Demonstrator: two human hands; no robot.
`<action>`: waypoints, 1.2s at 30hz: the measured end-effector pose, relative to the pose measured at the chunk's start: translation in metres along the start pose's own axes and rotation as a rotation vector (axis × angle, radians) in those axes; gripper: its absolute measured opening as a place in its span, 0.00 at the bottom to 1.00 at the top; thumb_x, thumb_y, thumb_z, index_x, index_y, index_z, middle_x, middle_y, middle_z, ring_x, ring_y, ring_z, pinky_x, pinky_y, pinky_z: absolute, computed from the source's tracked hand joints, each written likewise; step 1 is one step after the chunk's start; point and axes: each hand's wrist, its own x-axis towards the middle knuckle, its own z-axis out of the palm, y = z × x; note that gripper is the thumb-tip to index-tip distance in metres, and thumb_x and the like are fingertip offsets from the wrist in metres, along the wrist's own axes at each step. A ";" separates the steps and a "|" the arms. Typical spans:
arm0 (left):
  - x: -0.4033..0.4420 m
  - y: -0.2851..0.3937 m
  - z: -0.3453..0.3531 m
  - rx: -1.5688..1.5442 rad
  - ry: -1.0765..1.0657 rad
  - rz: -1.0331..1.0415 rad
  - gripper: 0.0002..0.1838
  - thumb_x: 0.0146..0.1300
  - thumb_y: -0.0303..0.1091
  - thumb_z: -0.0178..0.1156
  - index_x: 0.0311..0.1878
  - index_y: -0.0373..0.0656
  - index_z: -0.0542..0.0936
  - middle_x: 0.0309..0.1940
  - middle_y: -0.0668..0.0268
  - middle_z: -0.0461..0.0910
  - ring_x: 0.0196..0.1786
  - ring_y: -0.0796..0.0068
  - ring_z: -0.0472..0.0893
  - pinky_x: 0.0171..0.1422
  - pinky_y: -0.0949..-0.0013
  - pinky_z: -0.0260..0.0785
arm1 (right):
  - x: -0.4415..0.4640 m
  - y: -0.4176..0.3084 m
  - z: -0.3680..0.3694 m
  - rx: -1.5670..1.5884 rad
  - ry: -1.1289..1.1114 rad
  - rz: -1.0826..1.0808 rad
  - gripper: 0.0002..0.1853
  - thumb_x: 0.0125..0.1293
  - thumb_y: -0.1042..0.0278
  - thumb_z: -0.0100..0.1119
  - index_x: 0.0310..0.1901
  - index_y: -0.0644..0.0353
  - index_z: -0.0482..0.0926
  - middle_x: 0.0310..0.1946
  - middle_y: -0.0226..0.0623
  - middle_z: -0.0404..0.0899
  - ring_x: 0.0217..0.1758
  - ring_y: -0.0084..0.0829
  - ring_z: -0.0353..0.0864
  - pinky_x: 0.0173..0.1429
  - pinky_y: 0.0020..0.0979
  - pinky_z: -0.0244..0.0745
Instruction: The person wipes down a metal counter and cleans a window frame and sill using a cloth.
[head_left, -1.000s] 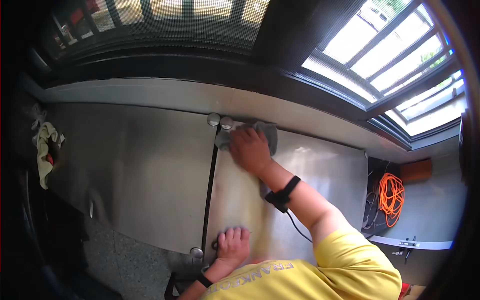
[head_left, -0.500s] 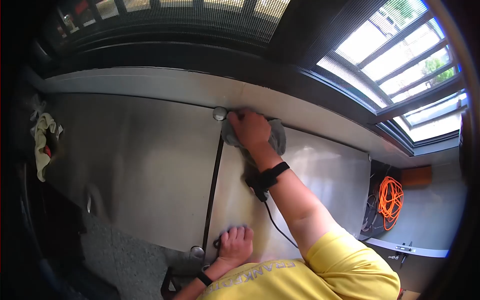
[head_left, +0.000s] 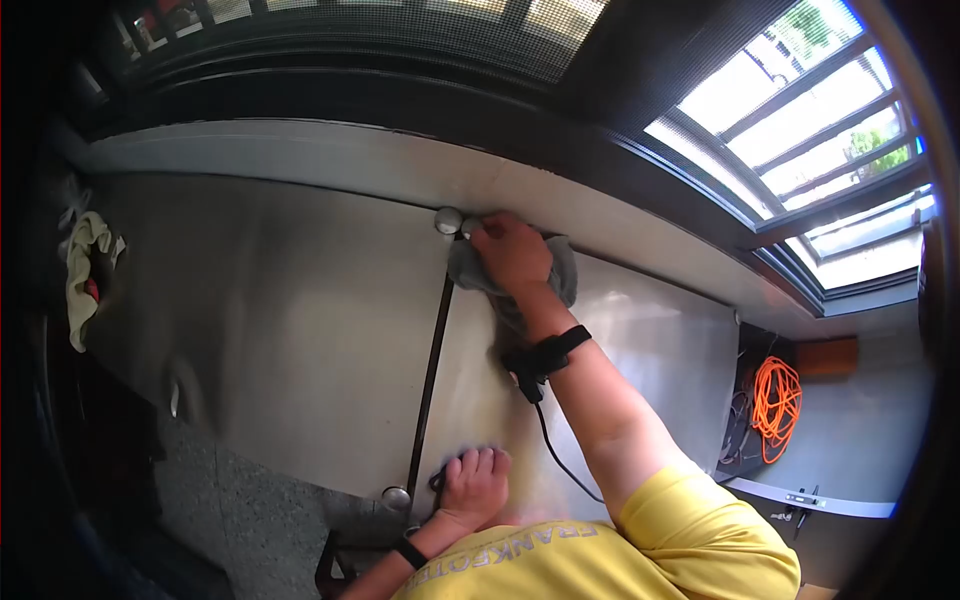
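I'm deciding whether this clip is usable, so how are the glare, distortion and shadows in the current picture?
Head view: the window is partly washed out to white; head view: pale glare lies on the metal surface beside the gray cloth; head view: long edges bow and the corners go black, while the right hand shows clearly.

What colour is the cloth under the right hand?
Grey; the cloth under the right hand shows in the head view.

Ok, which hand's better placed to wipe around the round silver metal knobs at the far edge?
Right hand, likely: it's on the crumpled grey cloth, beside those knobs. The left hand rests nearer the body, away from the cloth.
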 end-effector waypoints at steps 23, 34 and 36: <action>-0.001 -0.002 0.002 -0.038 -0.012 0.014 0.04 0.54 0.36 0.53 0.33 0.50 0.72 0.25 0.72 0.69 0.31 0.74 0.70 0.35 0.66 0.56 | -0.008 0.023 -0.008 -0.180 0.235 -0.733 0.15 0.62 0.66 0.57 0.50 0.55 0.79 0.42 0.38 0.79 0.48 0.41 0.76 0.52 0.43 0.72; 0.001 -0.001 -0.003 -0.101 -0.027 -0.019 0.08 0.50 0.34 0.56 0.34 0.48 0.71 0.26 0.70 0.69 0.32 0.70 0.70 0.38 0.62 0.59 | -0.014 0.033 0.010 -0.374 0.190 -0.748 0.18 0.58 0.68 0.55 0.52 0.53 0.77 0.41 0.33 0.77 0.52 0.37 0.73 0.47 0.40 0.73; 0.002 -0.002 -0.005 -0.113 -0.020 -0.026 0.08 0.49 0.34 0.56 0.33 0.48 0.71 0.26 0.70 0.69 0.32 0.70 0.70 0.38 0.62 0.59 | -0.012 0.028 0.010 -0.398 0.181 -0.723 0.19 0.58 0.69 0.54 0.52 0.54 0.76 0.42 0.33 0.76 0.52 0.37 0.73 0.47 0.41 0.73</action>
